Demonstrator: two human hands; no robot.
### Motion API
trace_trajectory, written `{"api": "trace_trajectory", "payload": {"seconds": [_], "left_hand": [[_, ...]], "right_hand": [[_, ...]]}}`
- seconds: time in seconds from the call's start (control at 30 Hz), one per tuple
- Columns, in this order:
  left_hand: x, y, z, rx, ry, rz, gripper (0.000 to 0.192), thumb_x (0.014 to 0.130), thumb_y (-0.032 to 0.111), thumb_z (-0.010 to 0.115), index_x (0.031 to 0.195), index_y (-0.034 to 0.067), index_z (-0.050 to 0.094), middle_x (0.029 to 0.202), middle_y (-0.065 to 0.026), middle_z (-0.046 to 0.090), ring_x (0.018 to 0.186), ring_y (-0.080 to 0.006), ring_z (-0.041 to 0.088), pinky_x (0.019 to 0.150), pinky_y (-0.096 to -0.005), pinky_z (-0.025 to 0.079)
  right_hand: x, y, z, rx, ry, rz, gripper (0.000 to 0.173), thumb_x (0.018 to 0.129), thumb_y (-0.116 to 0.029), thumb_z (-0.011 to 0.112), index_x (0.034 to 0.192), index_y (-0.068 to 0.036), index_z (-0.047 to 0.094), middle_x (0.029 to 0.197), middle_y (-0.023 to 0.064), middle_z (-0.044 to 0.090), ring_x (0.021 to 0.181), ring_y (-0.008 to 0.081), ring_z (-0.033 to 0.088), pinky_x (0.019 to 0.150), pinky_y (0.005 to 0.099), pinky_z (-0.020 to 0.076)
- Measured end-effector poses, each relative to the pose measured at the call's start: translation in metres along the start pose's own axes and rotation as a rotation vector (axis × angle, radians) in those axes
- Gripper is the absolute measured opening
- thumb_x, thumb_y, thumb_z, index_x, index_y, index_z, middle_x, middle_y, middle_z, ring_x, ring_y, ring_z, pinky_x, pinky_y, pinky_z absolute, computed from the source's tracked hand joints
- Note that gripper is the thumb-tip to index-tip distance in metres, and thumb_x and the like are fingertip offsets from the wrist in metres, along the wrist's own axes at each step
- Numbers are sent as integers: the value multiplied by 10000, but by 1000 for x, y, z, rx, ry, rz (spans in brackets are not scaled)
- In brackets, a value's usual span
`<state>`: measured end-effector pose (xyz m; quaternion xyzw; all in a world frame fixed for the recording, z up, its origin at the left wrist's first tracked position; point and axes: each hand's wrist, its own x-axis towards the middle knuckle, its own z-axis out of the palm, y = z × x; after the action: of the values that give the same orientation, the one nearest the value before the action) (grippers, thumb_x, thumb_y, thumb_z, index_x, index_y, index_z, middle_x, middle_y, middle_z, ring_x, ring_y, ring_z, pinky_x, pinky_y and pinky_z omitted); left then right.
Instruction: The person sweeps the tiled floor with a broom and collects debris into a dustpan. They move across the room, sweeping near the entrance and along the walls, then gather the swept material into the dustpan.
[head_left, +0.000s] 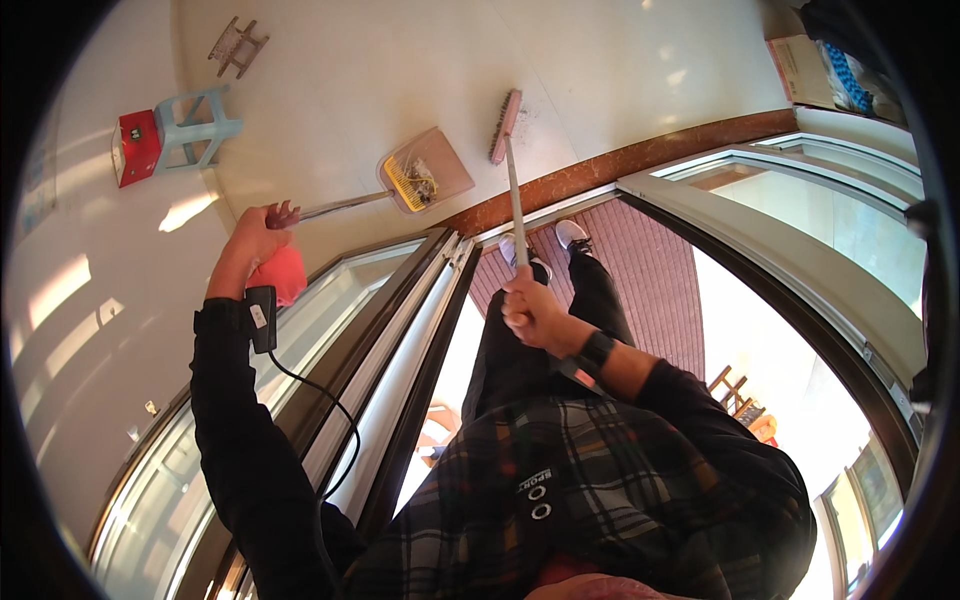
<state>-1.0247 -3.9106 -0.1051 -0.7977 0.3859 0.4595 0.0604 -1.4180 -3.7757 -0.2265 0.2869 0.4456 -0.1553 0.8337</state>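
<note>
My left hand (264, 231) is raised at the left and grips the far end of a metal dustpan handle (345, 205). A soft pinkish-red thing, perhaps cloth (280, 271), hangs below that palm. The dustpan (450, 165) rests on the pale floor, with a yellow comb edge (405, 184) and grey debris (424, 180) in it. In front of my legs, my right hand (531, 309) is closed around a broom handle (515, 195). The pink broom head (507, 124) touches the floor to the right of the dustpan, with dark crumbs (527, 114) beside its bristles.
I stand on a ribbed reddish mat (645, 262) at a brown stone threshold (675, 146), between glazed door frames (390, 337). A light-blue plastic stool (196, 127), a red box (138, 148) and a small wooden stool (238, 46) are at the upper left. A cardboard box (802, 71) stands upper right.
</note>
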Motion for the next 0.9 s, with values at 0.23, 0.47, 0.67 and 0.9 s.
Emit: {"api": "trace_trajectory", "payload": {"seconds": [0.23,0.47,0.67,0.9], "left_hand": [[4,-20,3,-172,-45,34,319,678,-140,509,987,-59,523,1113,-117,593,1123,-209,553,864,-250,429],[-1,-13,6,-109,-35,15,335,696,-115,512,1027,-64,530,1113,-137,602,1095,-189,564,881,-259,430],[-9,2,12,-166,-33,27,321,694,-117,507,1012,-77,526,1112,-129,598,1089,-196,567,881,-256,426],[-5,11,22,-165,-50,88,295,677,-133,505,967,-81,527,1053,-86,598,1075,-176,569,855,-238,422]], "right_hand": [[-38,-75,-70,-714,457,-326,144,820,-155,591,778,-102,464,499,15,406,335,126,421,262,264,287],[2,-177,-68,-1140,455,-469,94,811,-127,515,859,-80,448,472,120,477,270,214,434,222,342,296],[47,-107,-65,-910,353,-386,81,819,-96,498,852,-107,425,465,112,474,272,216,439,223,330,300],[41,7,-29,-810,354,16,208,802,-60,558,672,-91,398,512,45,422,366,175,423,316,290,336]]}}
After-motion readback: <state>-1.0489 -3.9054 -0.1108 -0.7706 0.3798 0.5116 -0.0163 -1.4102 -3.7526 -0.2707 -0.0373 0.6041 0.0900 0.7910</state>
